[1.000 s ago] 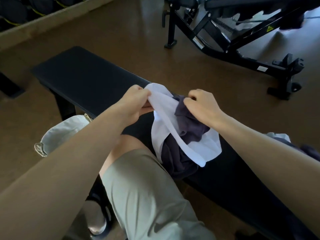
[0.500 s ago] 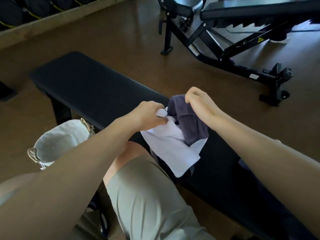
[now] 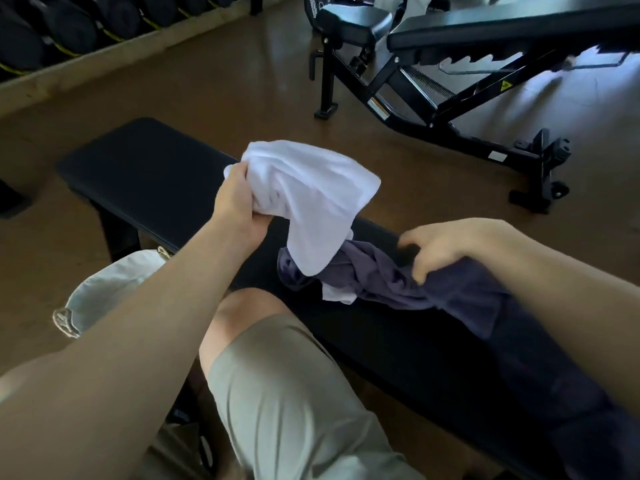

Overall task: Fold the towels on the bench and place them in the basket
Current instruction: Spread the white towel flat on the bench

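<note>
Black bench (image 3: 145, 174), purple towel (image 3: 381, 278) lying on it

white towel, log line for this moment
left hand grips crumpled white cotton towel, lifted | right hand grips purple towel on black padded bench

The black bench (image 3: 152, 174) lies bare toward ten o'clock, giving flat room there. At its middle the white towel (image 3: 311, 199), bunched in the left hand (image 3: 239, 206), and the purple towel (image 3: 398, 282), held by the right hand (image 3: 446, 247), block the way toward three o'clock. The basket (image 3: 104, 292) at eight o'clock sits partly under the left forearm and beside the knee (image 3: 249, 306). The adjustable bench frame (image 3: 450, 109) crowds one o'clock.
</note>
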### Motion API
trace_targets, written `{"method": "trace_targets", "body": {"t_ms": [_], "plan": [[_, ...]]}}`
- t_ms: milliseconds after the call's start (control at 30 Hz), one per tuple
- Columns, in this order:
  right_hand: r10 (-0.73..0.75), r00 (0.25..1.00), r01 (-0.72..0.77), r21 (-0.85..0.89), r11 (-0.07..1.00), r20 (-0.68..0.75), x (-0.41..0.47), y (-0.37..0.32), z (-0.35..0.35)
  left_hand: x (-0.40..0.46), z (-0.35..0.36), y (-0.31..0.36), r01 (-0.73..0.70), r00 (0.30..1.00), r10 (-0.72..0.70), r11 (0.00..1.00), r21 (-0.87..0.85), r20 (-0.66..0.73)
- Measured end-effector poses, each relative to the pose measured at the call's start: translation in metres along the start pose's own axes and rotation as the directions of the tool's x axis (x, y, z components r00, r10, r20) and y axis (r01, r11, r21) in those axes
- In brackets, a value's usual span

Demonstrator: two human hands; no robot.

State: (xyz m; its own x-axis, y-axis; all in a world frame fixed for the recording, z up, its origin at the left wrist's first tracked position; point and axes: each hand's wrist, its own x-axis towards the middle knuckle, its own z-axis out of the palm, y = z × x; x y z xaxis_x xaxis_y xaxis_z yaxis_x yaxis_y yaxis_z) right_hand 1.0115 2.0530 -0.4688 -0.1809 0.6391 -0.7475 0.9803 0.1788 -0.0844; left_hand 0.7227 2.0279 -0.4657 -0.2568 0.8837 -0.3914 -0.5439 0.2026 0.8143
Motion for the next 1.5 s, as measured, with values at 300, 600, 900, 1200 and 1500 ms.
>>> {"method": "trace_targets", "body": {"t_ms": [300,600,900,1200,1500], "plan": [[-0.376,0.790,0.460,0.064,0.885,-0.484,0.019,-0.067,0.062,-0.009,0.005,-0.007,0.051,0.999,-0.050,0.998,0.042,-0.023],[-0.046,0.999,0.045,-0.078,0.996,-0.007,-0.017,-0.042,0.041,0.000,-0.027,0.016,-0.045,0.972,0.050,0.999,0.027,-0.228],[-0.254,0.883,0.316,0.102,0.943,-0.394,-0.018,-0.099,-0.007,0.000,-0.028,0.015,-0.088,0.995,0.095,0.976,0.197,-0.030],[-0.295,0.491,0.466,-0.039,0.884,-0.820,0.023,-0.180,-0.002,0.006,-0.044,0.037,-0.039,0.993,0.048,0.996,0.085,-0.107],[-0.420,0.386,0.268,-0.336,0.903,-0.822,0.032,-0.186,-0.036,0.019,-0.063,0.069,-0.037,0.961,0.025,0.999,-0.040,-0.275]]}}
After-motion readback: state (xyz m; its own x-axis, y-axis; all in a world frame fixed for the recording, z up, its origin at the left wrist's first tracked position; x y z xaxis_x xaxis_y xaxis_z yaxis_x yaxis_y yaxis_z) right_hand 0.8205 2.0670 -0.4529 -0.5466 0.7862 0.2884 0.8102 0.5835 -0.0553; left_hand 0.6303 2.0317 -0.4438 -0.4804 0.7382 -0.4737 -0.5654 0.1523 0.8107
